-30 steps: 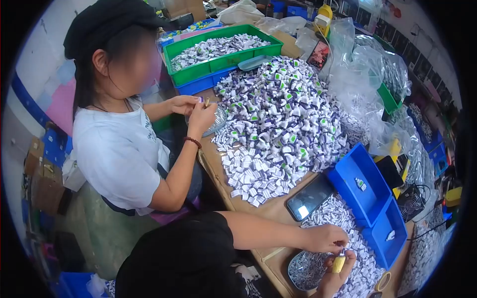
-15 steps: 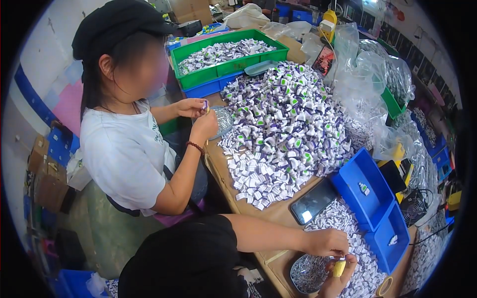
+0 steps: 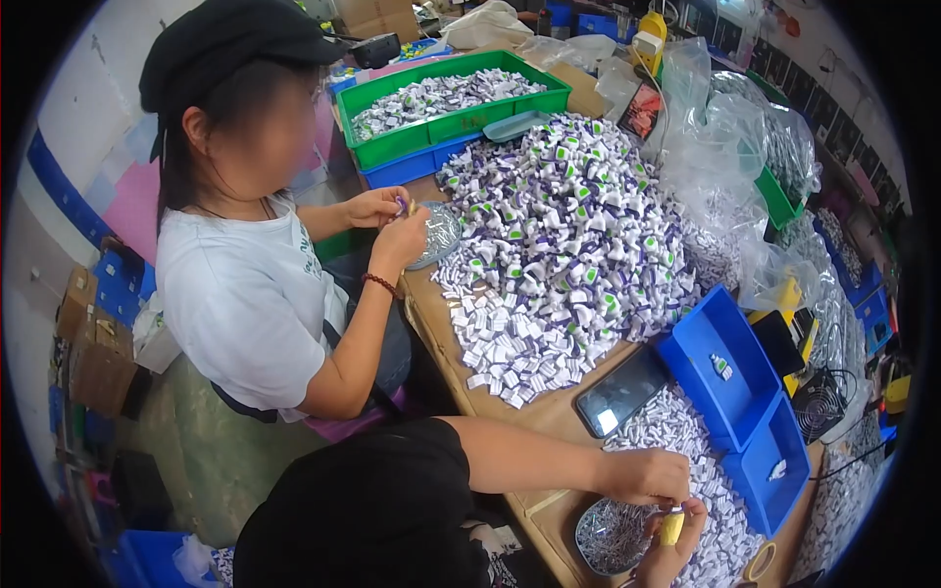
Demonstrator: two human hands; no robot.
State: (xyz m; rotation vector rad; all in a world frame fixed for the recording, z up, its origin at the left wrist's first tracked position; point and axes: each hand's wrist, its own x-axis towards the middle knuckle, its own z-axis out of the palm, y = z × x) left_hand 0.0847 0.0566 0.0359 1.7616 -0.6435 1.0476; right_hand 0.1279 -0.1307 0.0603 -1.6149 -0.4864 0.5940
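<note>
My left hand (image 3: 647,477) reaches in over the heap of small white-and-purple plastic pieces (image 3: 725,490), its fingers pinched at the top of what my right hand holds. What the left fingertips grip is too small to make out. Just below it, my right hand (image 3: 676,549) is closed on a short yellow cylindrical piece (image 3: 672,529), held upright. Beside my right hand stands a bowl of small metal pins (image 3: 608,537). Two blue trays (image 3: 720,367) lie to the right, each with a small white piece inside.
At left a co-worker (image 3: 245,284) handles a small purple piece by another metal-filled dish (image 3: 441,235). A large pile of white, purple and green parts (image 3: 578,225) covers the table. A phone (image 3: 622,392), green crate (image 3: 431,132), tape roll (image 3: 760,562) and fan (image 3: 821,407) are nearby.
The view has shifted very slightly. My hands stay together at the yellow piece, with hardly any movement. The co-worker's hands have turned a little.
</note>
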